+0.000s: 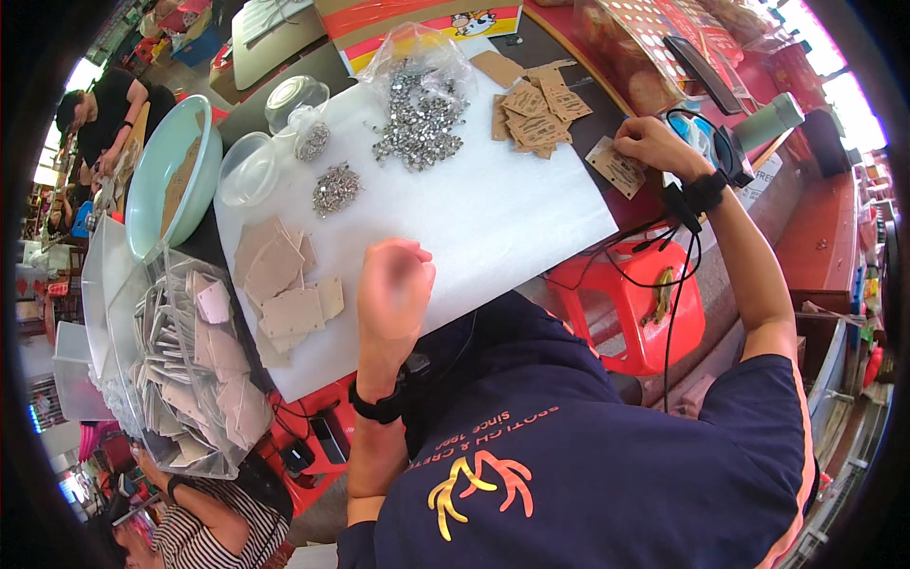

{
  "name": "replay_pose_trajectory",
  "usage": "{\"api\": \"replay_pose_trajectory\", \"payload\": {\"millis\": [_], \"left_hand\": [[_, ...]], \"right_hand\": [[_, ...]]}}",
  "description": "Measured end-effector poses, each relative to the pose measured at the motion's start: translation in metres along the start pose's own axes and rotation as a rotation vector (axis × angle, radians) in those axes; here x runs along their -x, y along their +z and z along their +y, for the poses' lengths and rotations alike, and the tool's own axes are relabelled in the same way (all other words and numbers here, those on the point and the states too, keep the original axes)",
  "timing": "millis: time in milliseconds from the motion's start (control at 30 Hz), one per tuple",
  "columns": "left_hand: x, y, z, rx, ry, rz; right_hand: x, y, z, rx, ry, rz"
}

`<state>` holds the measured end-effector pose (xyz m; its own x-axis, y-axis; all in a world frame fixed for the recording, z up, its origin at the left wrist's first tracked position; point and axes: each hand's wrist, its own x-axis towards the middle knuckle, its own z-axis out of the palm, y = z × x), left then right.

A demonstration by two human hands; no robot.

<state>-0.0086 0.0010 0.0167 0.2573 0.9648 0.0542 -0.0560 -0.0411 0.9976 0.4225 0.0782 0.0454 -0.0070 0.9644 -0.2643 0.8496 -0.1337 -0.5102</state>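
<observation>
By the table's right edge, past the white sheet that covers most of the top, a tan card with small holes sits at the fingers of the right hand. That hand appears to pinch it by the side nearest the wrist, leaving most of the card's face bare. A light grip on the rim should serve best here, since thin stock probably creases easily. Keeping the card level and apart from the printed cards at the far right corner would avoid dragging any of them along.

The left hand, over the near edge, is too blurred to tell whether it grasps anything, though its fingers look folded. It would do well to stay off the plain cards towards the near left corner, which overlap loosely and could slide.

As for pose, the right elbow stands out wide, its forearm slanting forward and inward to a curled hand; the left forearm points almost straight ahead, close to the body, well short of the shiny pieces near the far edge
</observation>
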Motion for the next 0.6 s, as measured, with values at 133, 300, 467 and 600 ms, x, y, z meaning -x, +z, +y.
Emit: {"api": "replay_pose_trajectory", "payload": {"millis": [133, 300, 467, 600], "left_hand": [[0.002, -0.002, -0.004, -0.010, -0.012, 0.023], [0.001, -0.004, -0.007, -0.022, -0.009, 0.014], [-0.001, -0.003, -0.009, -0.040, -0.008, 0.032], [0.000, -0.004, -0.009, -0.057, -0.016, 0.037]], "right_hand": [[-0.007, -0.003, -0.005, -0.071, 0.078, -0.056], [-0.011, -0.008, -0.009, -0.049, 0.125, -0.069], [-0.021, -0.010, -0.024, 0.213, 0.107, -0.124], [-0.029, -0.013, -0.035, 0.230, 0.181, -0.176]]}}
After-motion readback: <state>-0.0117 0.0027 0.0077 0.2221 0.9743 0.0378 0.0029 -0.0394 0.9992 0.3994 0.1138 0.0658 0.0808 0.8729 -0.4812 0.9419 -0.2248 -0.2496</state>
